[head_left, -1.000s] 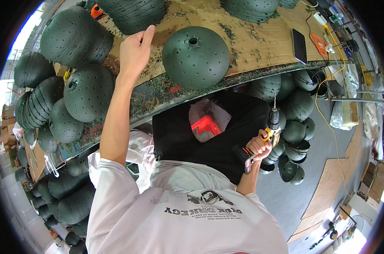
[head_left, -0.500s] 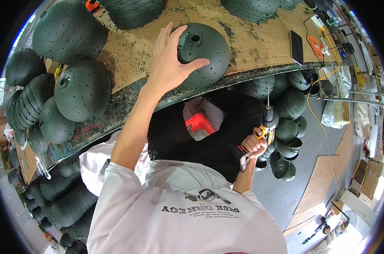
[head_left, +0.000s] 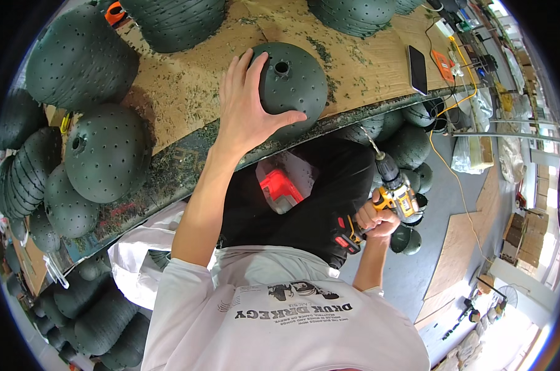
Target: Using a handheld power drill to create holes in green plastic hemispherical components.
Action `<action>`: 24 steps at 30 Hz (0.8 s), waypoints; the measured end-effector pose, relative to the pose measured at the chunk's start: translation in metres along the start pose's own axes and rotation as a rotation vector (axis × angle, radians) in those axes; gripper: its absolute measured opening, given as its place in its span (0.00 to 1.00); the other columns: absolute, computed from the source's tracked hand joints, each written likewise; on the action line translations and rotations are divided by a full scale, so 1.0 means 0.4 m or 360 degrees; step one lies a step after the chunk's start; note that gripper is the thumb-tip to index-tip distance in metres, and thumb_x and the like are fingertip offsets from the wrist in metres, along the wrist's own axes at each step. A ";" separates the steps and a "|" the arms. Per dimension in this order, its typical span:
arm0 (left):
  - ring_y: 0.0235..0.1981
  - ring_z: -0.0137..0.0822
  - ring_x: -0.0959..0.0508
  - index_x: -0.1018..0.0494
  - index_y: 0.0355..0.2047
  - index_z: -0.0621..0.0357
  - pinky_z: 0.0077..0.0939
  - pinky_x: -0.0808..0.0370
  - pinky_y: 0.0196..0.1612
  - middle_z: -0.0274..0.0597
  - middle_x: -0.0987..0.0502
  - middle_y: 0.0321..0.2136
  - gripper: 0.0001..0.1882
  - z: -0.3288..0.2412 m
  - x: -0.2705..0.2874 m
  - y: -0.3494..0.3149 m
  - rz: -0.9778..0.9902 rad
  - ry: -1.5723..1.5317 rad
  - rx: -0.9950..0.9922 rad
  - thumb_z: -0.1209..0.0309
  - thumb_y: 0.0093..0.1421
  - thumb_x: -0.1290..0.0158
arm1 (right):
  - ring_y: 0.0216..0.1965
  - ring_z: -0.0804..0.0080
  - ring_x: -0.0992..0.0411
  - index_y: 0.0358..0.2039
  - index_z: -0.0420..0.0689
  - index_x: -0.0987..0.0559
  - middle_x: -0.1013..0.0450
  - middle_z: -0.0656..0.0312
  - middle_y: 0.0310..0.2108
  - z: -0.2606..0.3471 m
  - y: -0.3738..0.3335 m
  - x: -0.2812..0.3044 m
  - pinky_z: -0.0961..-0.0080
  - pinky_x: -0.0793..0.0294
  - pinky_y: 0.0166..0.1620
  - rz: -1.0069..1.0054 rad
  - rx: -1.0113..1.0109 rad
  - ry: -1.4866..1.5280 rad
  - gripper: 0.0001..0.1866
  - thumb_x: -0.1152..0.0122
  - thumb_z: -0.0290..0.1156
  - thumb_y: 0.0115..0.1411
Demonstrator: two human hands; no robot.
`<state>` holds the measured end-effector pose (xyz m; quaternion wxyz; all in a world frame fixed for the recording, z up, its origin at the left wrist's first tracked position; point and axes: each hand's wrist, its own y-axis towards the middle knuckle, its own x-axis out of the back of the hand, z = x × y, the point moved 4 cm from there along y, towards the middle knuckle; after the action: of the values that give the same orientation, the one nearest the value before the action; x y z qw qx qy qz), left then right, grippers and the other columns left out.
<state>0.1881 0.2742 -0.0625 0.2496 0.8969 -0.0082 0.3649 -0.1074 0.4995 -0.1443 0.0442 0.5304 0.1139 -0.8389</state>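
**Green dome (head_left: 308, 89) under the left hand (head_left: 246, 111), drill (head_left: 396, 188) in the right hand (head_left: 379, 224)**

The dome rests at the front edge of the desk (head_left: 181, 89), its large hole (head_left: 282, 67) facing up. The left grip is spread, thumb and fingers curved against the dome's left side; the right grip is closed round the drill's handle, in front of that edge.

The dome looks like thin, stiff plastic: probably light, tough, slightly slippery and apt to slide. A broad hold low on its side, clear of the hole, should serve best. The drill is likely heavier, best carried by its handle.

No writing shows on the dome; the drill's markings are too small to read. The white shirt (head_left: 274, 340) bears dark lettering and a figure.
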 end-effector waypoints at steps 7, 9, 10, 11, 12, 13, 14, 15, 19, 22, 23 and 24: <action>0.71 0.57 0.47 0.44 0.68 0.58 0.52 0.46 0.70 0.56 0.44 0.69 0.63 0.008 0.003 0.003 0.0017 -0.0024 -0.0021 0.49 0.36 0.24 | 0.14 0.77 0.44 0.51 0.33 0.30 0.40 0.66 0.15 0.132 0.084 -0.283 0.77 0.44 0.22 -0.0253 -0.0041 -0.1282 0.25 0.40 0.25 0.51; 0.71 0.56 0.46 0.45 0.68 0.62 0.51 0.45 0.70 0.56 0.43 0.68 0.64 0.014 0.002 -0.002 -0.0041 -0.0108 -0.0016 0.50 0.35 0.24 | 0.18 0.77 0.37 0.44 0.32 0.25 0.33 0.64 0.18 0.154 0.106 -0.354 0.78 0.37 0.24 -0.0388 0.0029 -0.1698 0.20 0.39 0.21 0.48; 0.71 0.56 0.46 0.45 0.68 0.62 0.51 0.45 0.70 0.56 0.43 0.68 0.64 0.016 0.002 -0.004 -0.0050 -0.0124 -0.0014 0.50 0.35 0.24 | 0.20 0.77 0.33 0.38 0.32 0.21 0.30 0.64 0.20 0.165 0.118 -0.382 0.78 0.33 0.26 -0.0444 0.0083 -0.1935 0.16 0.40 0.18 0.45; 0.70 0.56 0.45 0.44 0.67 0.63 0.50 0.46 0.70 0.55 0.42 0.68 0.63 0.017 0.003 -0.007 -0.0085 -0.0159 -0.0008 0.51 0.35 0.24 | 0.23 0.77 0.28 0.35 0.34 0.19 0.26 0.63 0.23 0.183 0.129 -0.398 0.78 0.28 0.29 -0.0383 0.0063 -0.2210 0.13 0.39 0.15 0.46; 0.70 0.56 0.45 0.44 0.67 0.64 0.50 0.46 0.70 0.54 0.42 0.68 0.63 0.017 0.005 -0.010 -0.0120 -0.0192 -0.0003 0.52 0.35 0.23 | 0.26 0.75 0.26 0.34 0.36 0.18 0.23 0.63 0.25 0.192 0.129 -0.398 0.76 0.24 0.32 -0.0377 0.0091 -0.2376 0.13 0.37 0.14 0.45; 0.70 0.56 0.45 0.44 0.67 0.64 0.50 0.46 0.70 0.54 0.42 0.68 0.63 0.019 0.005 -0.013 -0.0132 -0.0200 -0.0001 0.52 0.35 0.23 | 0.27 0.75 0.24 0.35 0.37 0.18 0.22 0.62 0.27 0.193 0.141 -0.417 0.76 0.23 0.33 -0.0325 0.0095 -0.2493 0.13 0.36 0.15 0.47; 0.70 0.55 0.45 0.44 0.67 0.64 0.50 0.46 0.70 0.54 0.41 0.68 0.63 0.020 0.003 -0.016 -0.0142 -0.0208 0.0007 0.53 0.34 0.23 | 0.29 0.75 0.23 0.36 0.37 0.18 0.21 0.62 0.28 0.193 0.151 -0.437 0.75 0.22 0.35 -0.0273 0.0100 -0.2607 0.12 0.35 0.16 0.48; 0.70 0.55 0.44 0.44 0.67 0.64 0.50 0.46 0.71 0.53 0.41 0.68 0.63 0.022 0.003 -0.017 -0.0151 -0.0216 0.0015 0.54 0.34 0.23 | 0.29 0.75 0.23 0.36 0.37 0.18 0.21 0.62 0.28 0.194 0.155 -0.444 0.75 0.22 0.35 -0.0268 0.0102 -0.2617 0.12 0.35 0.16 0.48; 0.71 0.55 0.45 0.44 0.66 0.65 0.54 0.51 0.72 0.55 0.41 0.67 0.63 0.026 0.000 -0.017 -0.0134 -0.0238 0.0031 0.50 0.35 0.24 | 0.31 0.74 0.21 0.39 0.38 0.18 0.19 0.61 0.30 0.201 0.155 -0.465 0.75 0.20 0.37 -0.0304 0.0000 -0.2741 0.13 0.32 0.19 0.50; 0.70 0.54 0.45 0.44 0.66 0.64 0.54 0.51 0.72 0.54 0.40 0.67 0.62 0.022 -0.001 -0.015 -0.0145 -0.0257 0.0016 0.50 0.35 0.24 | 0.31 0.74 0.21 0.40 0.39 0.18 0.19 0.61 0.31 0.207 0.156 -0.487 0.75 0.21 0.37 -0.0224 0.0027 -0.2832 0.14 0.31 0.19 0.51; 0.70 0.54 0.45 0.43 0.66 0.63 0.52 0.49 0.71 0.53 0.40 0.67 0.62 0.021 0.001 -0.014 -0.0149 -0.0251 0.0024 0.52 0.35 0.24 | 0.31 0.74 0.21 0.41 0.39 0.17 0.19 0.61 0.32 0.207 0.157 -0.490 0.75 0.21 0.36 -0.0203 -0.0020 -0.2816 0.15 0.31 0.19 0.50; 0.70 0.54 0.45 0.43 0.66 0.62 0.51 0.46 0.71 0.52 0.40 0.67 0.62 0.021 0.002 -0.014 -0.0153 -0.0247 0.0030 0.54 0.34 0.23 | 0.31 0.74 0.21 0.41 0.39 0.17 0.19 0.61 0.32 0.209 0.160 -0.492 0.75 0.21 0.36 -0.0214 -0.0021 -0.2818 0.15 0.31 0.19 0.50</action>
<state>0.1952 0.2753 -0.0695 0.2569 0.9242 0.0190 0.2821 -0.0832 0.4085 0.0581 0.0698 -0.3212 0.0737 -0.9416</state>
